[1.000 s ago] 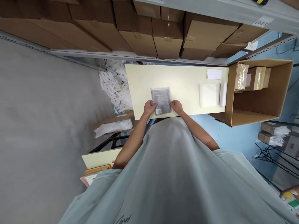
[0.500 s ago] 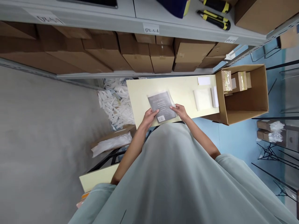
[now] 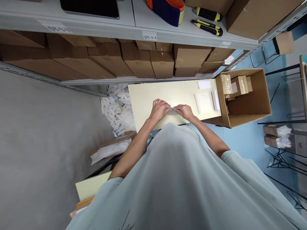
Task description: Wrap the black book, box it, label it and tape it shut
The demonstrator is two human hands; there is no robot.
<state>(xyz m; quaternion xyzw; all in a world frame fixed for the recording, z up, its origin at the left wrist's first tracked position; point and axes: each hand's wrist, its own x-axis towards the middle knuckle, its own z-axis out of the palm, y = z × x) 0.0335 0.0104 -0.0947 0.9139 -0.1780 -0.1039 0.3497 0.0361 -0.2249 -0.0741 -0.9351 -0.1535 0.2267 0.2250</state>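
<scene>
A flat grey packet [image 3: 171,111] in a clear plastic sleeve is held above the cream board, tilted so that I see it almost edge-on. My left hand [image 3: 160,109] grips its left end, with fingers bent over the top. At the right end my right hand [image 3: 184,111] pinches it between thumb and fingers. The packet's printed face is out of sight. Right of my hands, a clear plastic bag [image 3: 203,103] lies flat on the cream board [image 3: 144,95], beside a white roll [image 3: 216,100] and a white card [image 3: 204,84].
An open carton [image 3: 249,108] with small taped boxes stands at the board's right end. Shredded paper [image 3: 118,111] fills the space on the left. Ahead, a metal shelf [image 3: 134,35] holds brown boxes [image 3: 162,64], cutter knives [image 3: 207,27], a tape roll [image 3: 168,12] and a dark tablet [image 3: 90,8].
The packet was lying face-up toward me with its print and barcode label visible; now it is tipped edge-on. My left hand has moved up and round its top edge.
</scene>
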